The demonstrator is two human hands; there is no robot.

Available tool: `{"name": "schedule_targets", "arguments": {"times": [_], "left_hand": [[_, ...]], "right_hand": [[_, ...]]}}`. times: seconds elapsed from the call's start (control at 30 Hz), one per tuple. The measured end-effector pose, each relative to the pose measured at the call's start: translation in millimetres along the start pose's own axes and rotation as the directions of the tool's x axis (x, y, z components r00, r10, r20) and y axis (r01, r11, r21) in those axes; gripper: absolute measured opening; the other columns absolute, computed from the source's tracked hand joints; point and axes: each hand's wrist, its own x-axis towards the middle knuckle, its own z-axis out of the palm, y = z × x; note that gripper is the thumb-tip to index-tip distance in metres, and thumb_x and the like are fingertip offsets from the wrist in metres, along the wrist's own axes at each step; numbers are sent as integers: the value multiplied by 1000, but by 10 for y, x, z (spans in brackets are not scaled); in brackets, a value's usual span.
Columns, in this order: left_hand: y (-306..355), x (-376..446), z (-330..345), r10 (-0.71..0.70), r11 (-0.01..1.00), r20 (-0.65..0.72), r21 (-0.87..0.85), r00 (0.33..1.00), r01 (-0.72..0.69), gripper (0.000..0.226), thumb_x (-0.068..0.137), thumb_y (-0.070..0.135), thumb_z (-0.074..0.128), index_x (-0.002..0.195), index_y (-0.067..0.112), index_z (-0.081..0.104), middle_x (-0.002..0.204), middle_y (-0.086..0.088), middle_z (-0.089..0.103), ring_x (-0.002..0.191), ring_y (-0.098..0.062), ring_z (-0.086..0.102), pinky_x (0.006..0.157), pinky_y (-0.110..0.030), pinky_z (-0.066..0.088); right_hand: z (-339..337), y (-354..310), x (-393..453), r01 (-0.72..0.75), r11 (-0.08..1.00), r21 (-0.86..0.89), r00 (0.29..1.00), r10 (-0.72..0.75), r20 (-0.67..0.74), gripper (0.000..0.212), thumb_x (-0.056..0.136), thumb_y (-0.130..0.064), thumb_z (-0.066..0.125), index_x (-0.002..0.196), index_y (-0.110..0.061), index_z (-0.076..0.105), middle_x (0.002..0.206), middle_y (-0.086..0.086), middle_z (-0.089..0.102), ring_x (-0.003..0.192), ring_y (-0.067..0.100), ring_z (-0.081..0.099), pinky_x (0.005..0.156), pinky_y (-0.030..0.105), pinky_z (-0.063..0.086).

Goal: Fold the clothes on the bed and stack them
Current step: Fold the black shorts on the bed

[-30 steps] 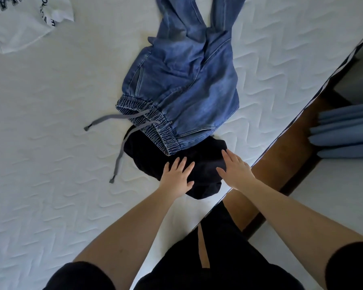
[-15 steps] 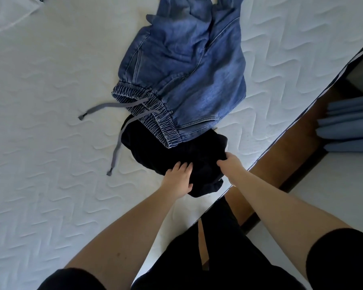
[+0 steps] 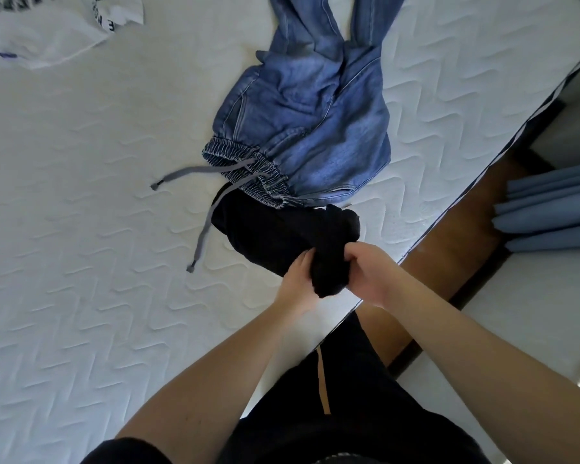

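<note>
**Both hands gather a dark garment at the bed's near edge**

A person's left hand (image 3: 297, 284) and right hand (image 3: 370, 274) each hold a tight grip on a bunched fold of the soft black cloth garment (image 3: 282, 234), which lies at the near edge of the white quilted bed (image 3: 81, 229). Its far end is tucked under the elastic waistband of the faded blue denim drawstring trousers (image 3: 308, 128). To do this step well, the garment likely needs drawing clear toward the body without dragging the trousers or their grey cord (image 3: 203, 236) along, then shaking flat before any fold. A white printed T-shirt (image 3: 47, 31) waits unfolded at the far left; no stack is visible yet.
</note>
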Motion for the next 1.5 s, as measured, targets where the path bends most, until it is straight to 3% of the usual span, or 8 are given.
{"name": "schedule_targets", "arguments": {"times": [0.07, 0.27, 0.5, 0.77, 0.87, 1.03, 1.3, 1.5], "left_hand": [[210, -140, -70, -82, 954, -89, -296, 993, 52, 10, 85, 24, 59, 93, 24, 64, 83, 9, 64, 86, -15, 59, 74, -25, 51], [478, -511, -602, -11, 907, -208, -413, 978, -78, 28, 95, 5, 43, 92, 30, 57, 84, 7, 59, 82, -11, 52, 71, -18, 43], [864, -1108, -1355, 98, 849, -203, -494, 974, -188, 27, 99, 15, 50, 96, 37, 67, 93, 13, 72, 93, -13, 66, 89, -39, 52], [1383, -1645, -1677, 242, 488, -56, -856, 969, -171, 40, 87, 31, 61, 120, 7, 69, 127, -12, 64, 119, -24, 60, 107, -40, 43], [1504, -1720, -1803, 186, 482, -125, -853, 975, -201, 46, 95, 30, 56, 133, 4, 57, 134, -16, 59, 122, -27, 58, 112, -44, 37], [1763, -1911, -1948, 239, 631, -184, -717, 954, -296, 28, 95, 26, 56, 117, 11, 66, 109, -8, 73, 98, -21, 70, 78, -31, 55], [1445, -1794, -1945, 305, 854, -214, -371, 928, -366, 30, 87, 47, 56, 117, 43, 62, 126, 12, 63, 118, -9, 58, 106, -39, 43], [998, -2167, -1509, 532, 747, -380, -210, 757, -631, 50, 100, 34, 47, 145, 33, 27, 128, 9, 55, 122, 0, 51, 101, -11, 37]], "right_hand": [[83, -39, -220, 60, 998, 5, 996, -60, 71, 41, 89, 5, 30, 122, 7, 53, 104, 17, 65, 93, 25, 65, 75, 35, 54], [255, -289, -670, 262, 951, 161, 952, -282, 115, 22, 96, 2, 40, 114, -4, 52, 112, 12, 62, 92, 21, 65, 85, 32, 57], [460, -271, -1056, 441, 861, -254, 889, -381, 252, 49, 95, 1, 41, 135, -23, 54, 129, -4, 65, 123, 15, 58, 107, 37, 41], [796, 131, -1413, 533, 558, -635, 846, -338, 413, 51, 97, -30, 61, 141, -47, 42, 134, -22, 57, 124, -2, 52, 103, 23, 40], [782, 214, -1540, 492, 328, -806, 857, -347, 382, 54, 83, -42, 76, 132, -41, 51, 119, -22, 65, 111, 0, 60, 92, 24, 50], [769, 176, -1712, 365, 212, -907, 835, -504, 218, 18, 90, -42, 67, 97, -27, 62, 93, -9, 69, 84, 5, 65, 63, 14, 50], [1046, -134, -2136, 597, 659, -458, 788, -590, 178, 22, 93, -25, 65, 110, -12, 68, 104, 6, 75, 99, 22, 71, 86, 34, 56], [1477, -361, -2313, 504, 863, 44, 857, -506, 102, 18, 99, -14, 53, 105, -3, 65, 85, 11, 74, 73, 21, 73, 57, 28, 56]]}}
